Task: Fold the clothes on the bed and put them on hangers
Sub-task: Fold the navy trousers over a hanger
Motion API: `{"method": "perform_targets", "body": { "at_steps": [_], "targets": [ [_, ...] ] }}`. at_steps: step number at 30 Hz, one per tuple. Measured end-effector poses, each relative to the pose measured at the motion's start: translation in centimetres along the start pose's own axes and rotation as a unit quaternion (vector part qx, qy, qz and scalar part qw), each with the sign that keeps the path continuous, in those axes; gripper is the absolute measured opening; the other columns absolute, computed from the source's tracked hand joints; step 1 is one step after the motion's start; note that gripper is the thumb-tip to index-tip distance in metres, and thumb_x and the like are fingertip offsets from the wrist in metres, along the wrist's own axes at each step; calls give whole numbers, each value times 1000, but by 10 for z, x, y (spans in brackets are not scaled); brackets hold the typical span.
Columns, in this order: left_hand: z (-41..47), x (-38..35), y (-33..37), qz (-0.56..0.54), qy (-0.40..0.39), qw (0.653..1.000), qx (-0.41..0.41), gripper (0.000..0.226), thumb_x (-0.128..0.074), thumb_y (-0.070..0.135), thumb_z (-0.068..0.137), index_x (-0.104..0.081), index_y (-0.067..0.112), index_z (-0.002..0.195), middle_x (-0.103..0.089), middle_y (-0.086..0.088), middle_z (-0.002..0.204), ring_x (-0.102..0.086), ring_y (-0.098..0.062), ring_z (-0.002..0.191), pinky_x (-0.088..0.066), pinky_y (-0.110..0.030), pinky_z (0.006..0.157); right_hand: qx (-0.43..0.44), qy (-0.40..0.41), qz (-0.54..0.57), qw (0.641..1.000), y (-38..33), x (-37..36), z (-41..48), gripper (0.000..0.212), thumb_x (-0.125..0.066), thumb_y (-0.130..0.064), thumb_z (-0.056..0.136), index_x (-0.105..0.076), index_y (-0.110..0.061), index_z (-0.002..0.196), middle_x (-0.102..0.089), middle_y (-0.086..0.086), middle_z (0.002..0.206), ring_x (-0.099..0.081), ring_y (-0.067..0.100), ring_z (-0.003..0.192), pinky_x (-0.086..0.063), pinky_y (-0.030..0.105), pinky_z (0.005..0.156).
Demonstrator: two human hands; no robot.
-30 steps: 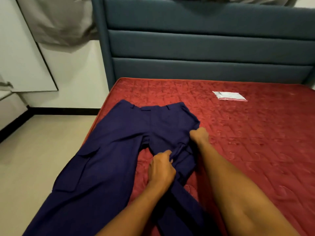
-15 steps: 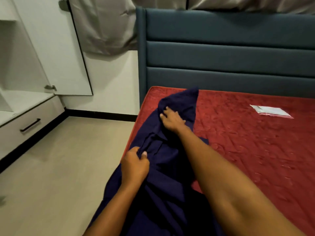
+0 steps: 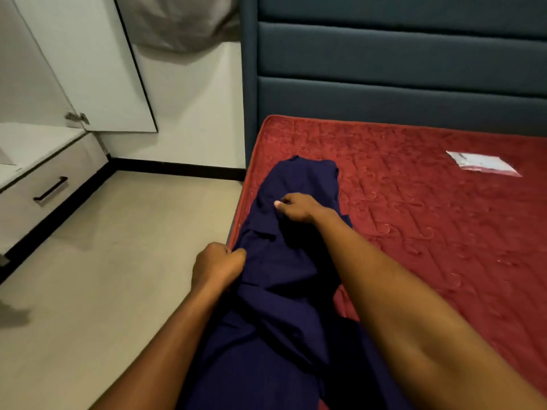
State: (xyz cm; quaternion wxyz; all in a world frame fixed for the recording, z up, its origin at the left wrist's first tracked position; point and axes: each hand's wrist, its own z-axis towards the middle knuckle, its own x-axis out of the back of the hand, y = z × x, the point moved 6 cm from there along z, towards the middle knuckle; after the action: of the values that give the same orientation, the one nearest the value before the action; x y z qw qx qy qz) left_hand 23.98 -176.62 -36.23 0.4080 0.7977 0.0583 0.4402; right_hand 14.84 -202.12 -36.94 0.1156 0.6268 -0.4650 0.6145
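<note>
Dark navy trousers (image 3: 299, 184) lie folded lengthwise, one leg over the other, along the left edge of the red mattress (image 3: 429, 232), waistband toward the headboard. My left hand (image 3: 217, 266) grips a bunch of the fabric at the mattress edge, fingers curled into it. Farther up, near the seat of the trousers, my right hand (image 3: 296, 207) pinches the cloth, thumb and fingers together. The lower trouser legs run out of view at the bottom. No hanger is in view.
A teal padded headboard (image 3: 399, 69) stands behind the bed. A small flat plastic packet (image 3: 482, 166) lies on the mattress at the right. At the left are beige floor (image 3: 118, 261), a white drawer unit (image 3: 50, 187) and an open wardrobe door (image 3: 88, 63).
The right trouser leg has been swung over onto the left one, so the spread trousers are now a narrow strip. Both hands moved left toward the mattress edge, and my view turned left.
</note>
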Motion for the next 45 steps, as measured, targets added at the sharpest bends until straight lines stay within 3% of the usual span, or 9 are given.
{"method": "perform_targets", "body": {
  "at_steps": [10, 15, 22, 27, 31, 34, 36, 42, 45],
  "targets": [
    [-21, 17, -8, 23, -178, 981, 77, 28, -53, 19, 80, -65, -1, 96, -69, -20, 92, -69, -38, 74, -57, -35, 54, -94, 51, -8, 994, 75, 7, -95, 50, -62, -55, 95, -67, -12, 121, -68, 15, 127, -63, 33, 119, -51, 37, 95],
    [38, 19, 43, 153, -32, 986, -52, 66, -49, 65, 78, -65, 7, 107, -72, -15, 100, -72, -35, 83, -61, -41, 80, -106, 18, -47, 993, 80, 0, -80, 61, -53, -70, 85, -69, -18, 113, -68, 13, 124, -63, 34, 116, -49, 46, 101],
    [117, -29, 96, 132, -18, 976, -170, 50, -68, 37, 89, -49, 10, 126, -65, -18, 120, -64, -39, 105, -54, -40, 83, -47, 148, -49, 987, 80, 36, -10, 41, -52, -61, 86, -66, -27, 106, -62, 6, 121, -57, 32, 122, -47, 51, 104],
    [158, -25, 75, 203, -51, 974, -88, 52, -70, 29, 79, -49, 13, 124, -64, -10, 111, -64, -31, 95, -56, -39, 81, -60, 140, -69, 986, 106, 53, 51, 45, -55, -53, 97, -61, -21, 128, -56, 13, 138, -49, 38, 133, -39, 57, 110],
    [146, -49, 109, 347, -29, 904, -248, 97, -64, 45, 80, -7, 31, 158, -36, -17, 150, -44, -39, 132, -44, -51, 100, -36, 159, -109, 981, 92, 66, 96, 56, -47, -49, 102, -42, -23, 152, -32, 8, 163, -17, 35, 155, -17, 68, 118],
    [141, -83, 105, 453, -76, 827, -325, 79, -32, 60, 97, 9, 39, 160, 12, -3, 170, 3, -36, 156, -12, -67, 118, -6, 42, -172, 984, 88, 39, 130, 65, -27, -62, 105, -19, -34, 163, -9, -5, 172, 0, 24, 159, 3, 70, 119],
    [149, -94, 73, 460, -130, 833, -279, 73, -18, 68, 99, 16, 40, 158, 25, 9, 166, 15, -31, 155, -3, -69, 118, -50, -14, -199, 979, 105, 21, 142, 69, -15, -66, 104, -6, -34, 164, 0, -6, 173, 6, 20, 159, 9, 68, 120],
    [145, -74, 48, 313, -144, 902, -262, 69, -26, 66, 101, -3, 42, 161, 18, 18, 166, 10, -19, 157, -11, -68, 119, -61, 88, 21, 994, 109, 26, 93, 69, -24, -63, 105, -8, -31, 165, 4, -9, 172, 8, 18, 158, 9, 60, 123],
    [115, -59, 36, 260, -130, 931, -220, 67, -35, 63, 101, -12, 41, 161, 5, 7, 170, -3, -30, 157, -10, -62, 121, -42, 143, 317, 937, 111, 18, 7, 66, -49, -53, 104, -30, -24, 160, -26, -7, 166, -24, 2, 151, -22, 31, 124]
  ]
}}
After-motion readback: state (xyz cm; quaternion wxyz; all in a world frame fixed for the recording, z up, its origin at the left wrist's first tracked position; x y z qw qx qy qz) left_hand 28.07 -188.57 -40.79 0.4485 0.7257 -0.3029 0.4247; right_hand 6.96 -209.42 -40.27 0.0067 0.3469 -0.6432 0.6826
